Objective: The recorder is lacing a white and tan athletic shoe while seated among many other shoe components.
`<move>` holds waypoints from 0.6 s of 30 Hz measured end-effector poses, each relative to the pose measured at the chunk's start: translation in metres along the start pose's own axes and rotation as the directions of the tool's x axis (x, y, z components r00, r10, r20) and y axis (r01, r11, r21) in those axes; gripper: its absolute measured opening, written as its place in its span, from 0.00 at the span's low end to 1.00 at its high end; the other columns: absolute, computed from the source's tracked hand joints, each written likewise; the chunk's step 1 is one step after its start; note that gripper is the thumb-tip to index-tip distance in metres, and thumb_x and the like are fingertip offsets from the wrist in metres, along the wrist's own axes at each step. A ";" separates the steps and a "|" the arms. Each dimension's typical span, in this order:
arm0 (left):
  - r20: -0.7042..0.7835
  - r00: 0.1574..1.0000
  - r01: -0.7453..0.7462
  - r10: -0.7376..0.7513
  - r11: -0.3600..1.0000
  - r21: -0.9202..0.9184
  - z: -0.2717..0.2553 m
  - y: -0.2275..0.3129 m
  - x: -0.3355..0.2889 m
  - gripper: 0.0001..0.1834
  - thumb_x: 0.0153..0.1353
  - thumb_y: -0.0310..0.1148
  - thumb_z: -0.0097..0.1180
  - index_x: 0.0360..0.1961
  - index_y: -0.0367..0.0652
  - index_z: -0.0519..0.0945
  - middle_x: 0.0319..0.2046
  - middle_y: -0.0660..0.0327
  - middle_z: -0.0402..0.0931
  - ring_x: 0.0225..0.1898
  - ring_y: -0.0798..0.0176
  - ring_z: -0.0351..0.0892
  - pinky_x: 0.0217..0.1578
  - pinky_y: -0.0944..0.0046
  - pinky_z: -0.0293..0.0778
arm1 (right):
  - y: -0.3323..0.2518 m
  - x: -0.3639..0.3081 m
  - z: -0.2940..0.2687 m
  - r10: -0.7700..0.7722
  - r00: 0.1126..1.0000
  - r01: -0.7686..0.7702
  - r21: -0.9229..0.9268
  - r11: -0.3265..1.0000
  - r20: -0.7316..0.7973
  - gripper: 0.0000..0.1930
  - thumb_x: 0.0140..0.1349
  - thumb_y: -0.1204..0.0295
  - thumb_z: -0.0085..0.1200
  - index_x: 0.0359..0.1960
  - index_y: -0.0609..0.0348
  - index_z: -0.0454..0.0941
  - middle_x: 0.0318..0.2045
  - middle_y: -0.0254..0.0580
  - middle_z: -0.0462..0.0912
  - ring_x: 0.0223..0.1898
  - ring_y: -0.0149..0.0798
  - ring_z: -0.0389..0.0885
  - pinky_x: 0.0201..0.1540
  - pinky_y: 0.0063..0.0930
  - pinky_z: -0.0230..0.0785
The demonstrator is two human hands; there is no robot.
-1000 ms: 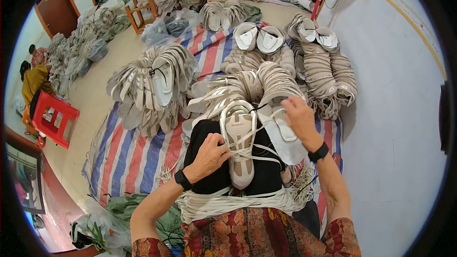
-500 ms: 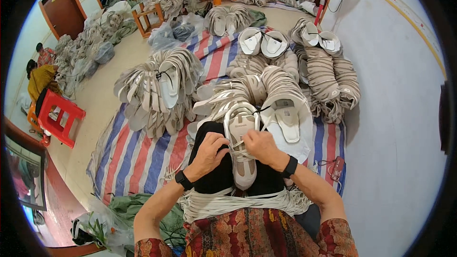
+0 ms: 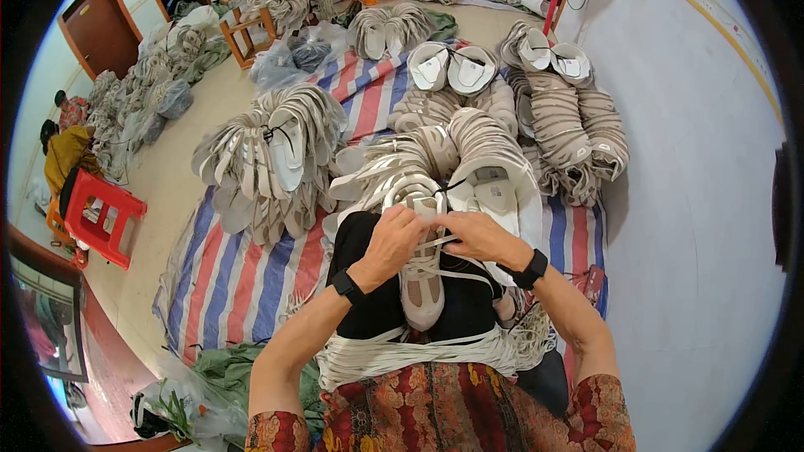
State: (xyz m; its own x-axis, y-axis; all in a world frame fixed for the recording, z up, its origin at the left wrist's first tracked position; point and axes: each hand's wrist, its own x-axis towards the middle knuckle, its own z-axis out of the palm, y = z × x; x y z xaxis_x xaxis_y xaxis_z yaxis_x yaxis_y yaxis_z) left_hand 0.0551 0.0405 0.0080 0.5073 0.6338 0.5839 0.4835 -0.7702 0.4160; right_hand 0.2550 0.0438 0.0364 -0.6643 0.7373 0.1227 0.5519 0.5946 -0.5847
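Observation:
A beige and white shoe upper [image 3: 421,301] rests between my black-trousered knees, toe toward me. Pale shoelace [image 3: 446,272] crosses its front, with loose strands running out to the right. My left hand [image 3: 395,243] is closed over the eyelets on its left side, the fingertips pinching at the lace. Across from it, my right hand [image 3: 483,237] is closed on a strand of lace, its fingertips almost meeting the left ones. The fingers partly cover the shoe's tongue. A thick bundle of pale laces [image 3: 410,360] lies across my lap.
Stacked shoe uppers [image 3: 494,142] stand just beyond my knees, with more stacks [image 3: 272,159] to the left. They sit on a striped sheet [image 3: 243,285]. A white wall [image 3: 678,226] bounds the right. A red stool [image 3: 102,218] and other people [image 3: 69,155] are at far left.
Both hands have moved up toward the tongue and come together at the shoe's top. Lace strands now stretch out on the right side. The view has shifted slightly.

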 end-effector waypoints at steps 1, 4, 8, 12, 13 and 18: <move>0.033 0.999 -0.002 0.001 1.000 0.022 0.002 0.000 0.001 0.11 0.44 0.23 0.57 0.32 0.42 0.74 0.28 0.58 0.68 0.33 0.54 0.67 0.36 0.57 0.64 | 0.000 -0.001 -0.005 -0.055 0.998 0.055 -0.077 0.995 0.001 0.18 0.45 0.74 0.56 0.40 0.55 0.68 0.31 0.44 0.75 0.32 0.49 0.75 0.32 0.39 0.66; 0.084 0.995 -0.061 0.056 0.997 0.052 0.006 0.004 0.000 0.08 0.42 0.25 0.58 0.28 0.43 0.75 0.27 0.61 0.67 0.32 0.56 0.66 0.34 0.59 0.63 | 0.002 0.002 -0.005 -0.105 0.994 0.106 -0.189 0.976 0.017 0.20 0.43 0.71 0.60 0.39 0.53 0.68 0.32 0.41 0.74 0.31 0.48 0.75 0.31 0.38 0.65; 0.124 0.989 -0.092 0.082 0.993 0.072 0.015 0.009 -0.004 0.07 0.42 0.26 0.58 0.25 0.43 0.75 0.28 0.61 0.67 0.33 0.57 0.67 0.35 0.60 0.63 | 0.011 0.001 0.001 -0.162 0.987 0.157 -0.215 0.964 -0.007 0.22 0.41 0.68 0.62 0.39 0.52 0.67 0.29 0.40 0.72 0.29 0.47 0.75 0.28 0.37 0.65; 0.122 0.989 -0.096 0.083 0.990 0.105 0.018 0.012 -0.004 0.08 0.42 0.27 0.58 0.26 0.43 0.75 0.28 0.61 0.66 0.34 0.57 0.66 0.37 0.60 0.63 | 0.011 -0.006 0.005 -0.149 0.989 0.135 -0.352 0.926 -0.013 0.22 0.41 0.66 0.62 0.39 0.52 0.67 0.29 0.39 0.72 0.26 0.46 0.75 0.25 0.36 0.66; 0.139 0.987 -0.094 0.079 0.990 0.105 0.019 0.012 -0.003 0.08 0.42 0.27 0.58 0.26 0.43 0.75 0.28 0.60 0.66 0.35 0.57 0.66 0.38 0.60 0.62 | 0.012 -0.008 0.006 -0.174 0.984 0.153 -0.346 0.926 -0.030 0.22 0.42 0.66 0.62 0.39 0.52 0.67 0.29 0.39 0.71 0.25 0.45 0.75 0.24 0.36 0.66; 0.198 0.979 -0.077 0.056 0.992 0.104 0.020 0.008 -0.003 0.07 0.43 0.28 0.57 0.27 0.43 0.75 0.27 0.61 0.66 0.33 0.58 0.66 0.38 0.60 0.61 | 0.012 -0.008 0.000 -0.254 0.967 0.244 -0.318 0.916 0.011 0.20 0.43 0.64 0.61 0.36 0.53 0.67 0.27 0.37 0.71 0.23 0.44 0.75 0.23 0.35 0.66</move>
State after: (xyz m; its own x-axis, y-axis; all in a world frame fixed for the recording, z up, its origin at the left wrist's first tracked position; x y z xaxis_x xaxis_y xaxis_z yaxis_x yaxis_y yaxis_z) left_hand 0.0715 0.0339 -0.0046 0.6646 0.5915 0.4565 0.5144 -0.8053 0.2946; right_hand 0.2669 0.0446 0.0282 -0.7879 0.5588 0.2586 0.5041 0.8266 -0.2503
